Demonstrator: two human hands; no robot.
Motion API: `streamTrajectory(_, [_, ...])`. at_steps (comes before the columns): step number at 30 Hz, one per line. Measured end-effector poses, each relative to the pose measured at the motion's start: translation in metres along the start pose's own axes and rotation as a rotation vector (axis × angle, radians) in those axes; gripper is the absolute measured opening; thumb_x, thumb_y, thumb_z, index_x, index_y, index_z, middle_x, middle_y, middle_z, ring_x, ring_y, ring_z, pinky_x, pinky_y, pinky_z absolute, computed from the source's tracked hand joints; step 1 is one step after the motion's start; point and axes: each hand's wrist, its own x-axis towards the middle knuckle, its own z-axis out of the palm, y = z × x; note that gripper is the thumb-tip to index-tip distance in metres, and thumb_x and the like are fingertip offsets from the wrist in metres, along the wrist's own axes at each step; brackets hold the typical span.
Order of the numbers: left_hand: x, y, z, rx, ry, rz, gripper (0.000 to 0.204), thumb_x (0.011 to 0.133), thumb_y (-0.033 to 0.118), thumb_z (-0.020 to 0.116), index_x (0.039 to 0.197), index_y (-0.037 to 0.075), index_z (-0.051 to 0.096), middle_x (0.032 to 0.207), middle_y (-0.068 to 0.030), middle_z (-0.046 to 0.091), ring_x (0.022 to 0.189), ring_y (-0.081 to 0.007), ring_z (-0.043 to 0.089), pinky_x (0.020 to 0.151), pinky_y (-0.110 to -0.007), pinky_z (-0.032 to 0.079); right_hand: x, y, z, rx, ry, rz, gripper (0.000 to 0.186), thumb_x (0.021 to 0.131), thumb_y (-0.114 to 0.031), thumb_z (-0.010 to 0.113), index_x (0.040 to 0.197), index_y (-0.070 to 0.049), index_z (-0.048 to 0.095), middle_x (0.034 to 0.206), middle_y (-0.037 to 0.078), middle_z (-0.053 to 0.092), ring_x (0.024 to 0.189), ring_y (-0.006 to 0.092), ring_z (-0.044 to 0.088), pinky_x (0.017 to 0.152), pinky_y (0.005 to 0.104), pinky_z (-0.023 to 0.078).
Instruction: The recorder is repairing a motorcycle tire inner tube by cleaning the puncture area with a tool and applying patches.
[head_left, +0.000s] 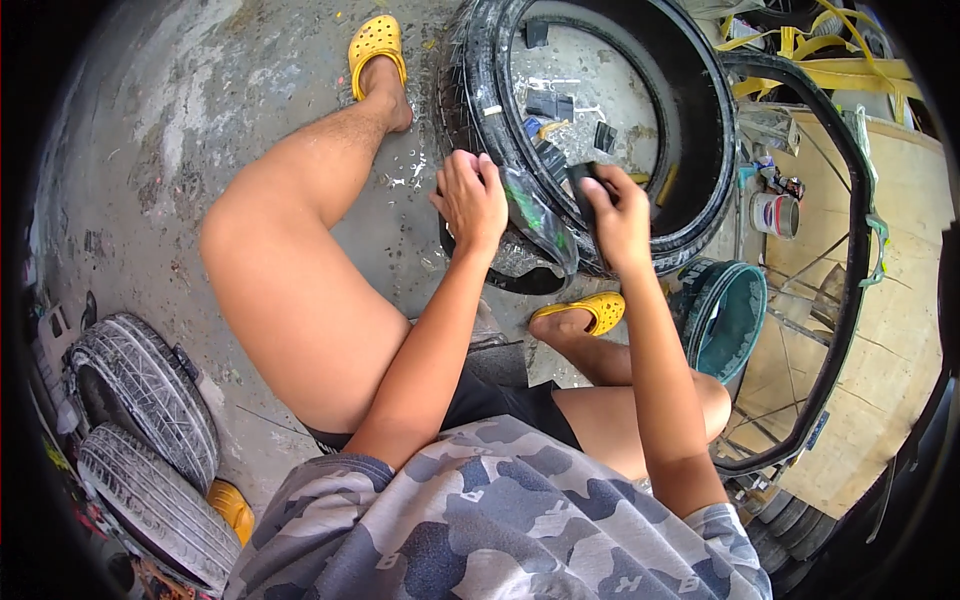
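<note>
My left hand (470, 205) has its fingers curled over the near-left end of a dark, glossy curved panel (540, 222) with green patches. The panel lies against the side of a large upright-tilted tyre (470, 110). In my right hand (622, 222) is a thin, flat black piece (583, 195), pinched between thumb and fingers near the panel's right side. Its exact kind cannot be made out, and its edges are blurred. A black curved strip (530, 282) shows below the panel; whether it is part of the panel cannot be told.
Inside the tyre's ring lie several small dark pieces (550, 104). To the right stand a teal bucket (745, 310), a small white tub (775, 215), a black frame (858, 200) and a plywood sheet (900, 350). Two dusty tyres (150, 390) lean at left.
</note>
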Motion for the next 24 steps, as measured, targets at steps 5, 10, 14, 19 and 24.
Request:
streamTrajectory(5, [-0.026, 0.012, 0.004, 0.028, 0.101, 0.281, 0.023, 0.097, 0.034, 0.053, 0.092, 0.012, 0.056, 0.101, -0.0102, 0.048, 0.098, -0.0324, 0.045, 0.091, -0.051, 0.032, -0.041, 0.024, -0.021, 0.668, 0.117, 0.368, 0.021, 0.097, -0.004, 0.052, 0.117, 0.0, 0.053, 0.091, 0.01, 0.066, 0.076, 0.0158, 0.064, 0.067, 0.0288, 0.052])
streamTrajectory(10, [-0.036, 0.021, 0.007, 0.109, -0.015, 0.343, 0.034, 0.099, 0.038, 0.048, 0.093, 0.012, 0.069, 0.105, -0.0092, 0.047, 0.102, -0.0295, 0.042, 0.09, -0.047, 0.029, -0.076, 0.03, -0.004, 0.692, 0.219, 0.313, 0.036, 0.1, -0.004, 0.043, 0.134, -0.01, 0.033, 0.091, 0.014, 0.064, 0.07, 0.0183, 0.064, 0.057, 0.0309, 0.055])
streamTrajectory(14, [-0.031, 0.022, 0.006, 0.132, -0.083, 0.404, 0.042, 0.099, 0.038, 0.049, 0.079, 0.008, 0.071, 0.102, -0.0056, 0.05, 0.099, -0.0284, 0.042, 0.087, -0.046, 0.029, -0.085, 0.046, 0.008, 0.309, 0.226, 0.186, 0.022, 0.1, -0.005, 0.045, 0.119, -0.004, 0.055, 0.097, 0.013, 0.065, 0.08, 0.0188, 0.064, 0.071, 0.0327, 0.054])
streamTrajectory(19, [-0.024, 0.022, 0.002, 0.158, -0.131, 0.428, 0.041, 0.096, 0.035, 0.054, 0.072, 0.006, 0.07, 0.1, -0.0047, 0.052, 0.097, -0.0275, 0.043, 0.085, -0.045, 0.03, -0.093, 0.034, 0.011, 0.13, 0.23, 0.173, 0.029, 0.087, -0.006, 0.066, 0.115, -0.002, 0.061, 0.104, 0.018, 0.067, 0.097, 0.0304, 0.066, 0.086, 0.0375, 0.05])
streamTrajectory(24, [-0.025, 0.031, 0.006, 0.202, -0.126, 0.399, 0.038, 0.093, 0.031, 0.056, 0.069, 0.005, 0.068, 0.101, -0.0046, 0.053, 0.097, -0.0276, 0.045, 0.084, -0.045, 0.031, -0.104, 0.048, 0.009, -0.116, 0.169, -0.19, 0.033, 0.082, 0.0, 0.068, 0.115, -0.001, 0.063, 0.097, 0.02, 0.064, 0.089, 0.0358, 0.061, 0.081, 0.0391, 0.048])
